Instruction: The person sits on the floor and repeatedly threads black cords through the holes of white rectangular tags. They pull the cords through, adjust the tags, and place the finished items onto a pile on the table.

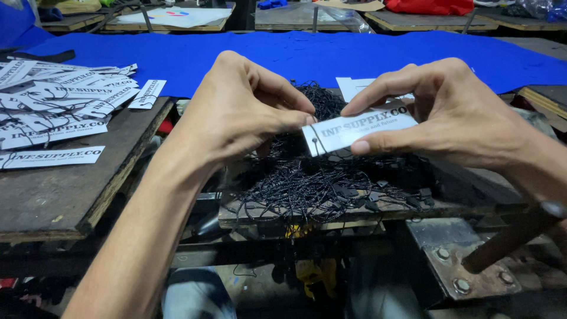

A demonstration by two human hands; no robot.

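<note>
Left hand [242, 112] pinches near punched end of white card tag [354, 129], right hand [440, 115] closed on its other end, above black string-loop pile [319, 177] at bench front edge; judgement: keep tag steady, hole exposed; finished tags [53, 112] on left bench

Hang tag [359, 130]: white, black lettering. Pile of string loops [319, 183]: black. Stack of tags [56, 112] on table [53, 195]: white, black print. Table: dark grey-brown. Cloth [307, 56]: bright blue. Garment [428, 6] at rear: red.
</note>
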